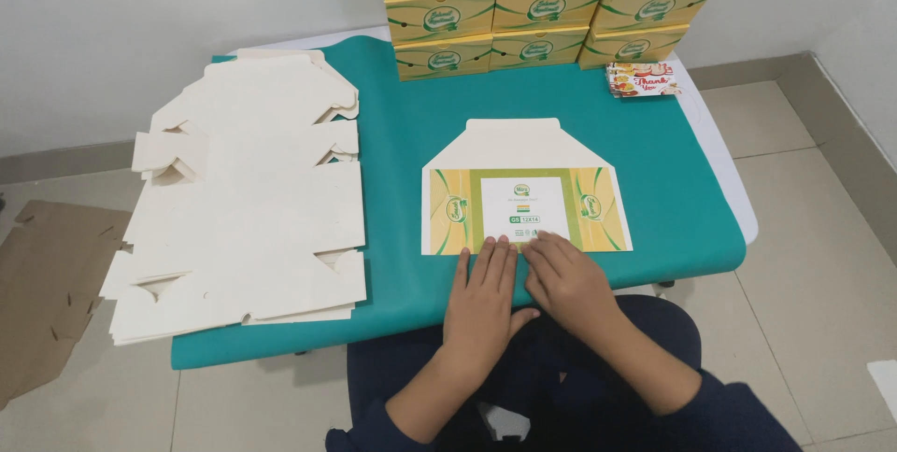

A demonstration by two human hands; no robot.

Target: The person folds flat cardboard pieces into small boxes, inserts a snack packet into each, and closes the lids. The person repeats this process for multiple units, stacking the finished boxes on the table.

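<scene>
We press both flat, spread hands, left (483,298) and right (567,282), on the carton's (525,192) near edge, gripping nothing.

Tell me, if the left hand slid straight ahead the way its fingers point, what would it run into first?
The left hand already rests on the flat printed box sheet. Beyond it lies bare green table cover, then probably the stacked yellow boxes.

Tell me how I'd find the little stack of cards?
Start at the teal table cover and look to its far right corner, beside the wall of yellow-and-green boxes. The small card stack lies there, colourful with red on white, far smaller than any box.
</scene>
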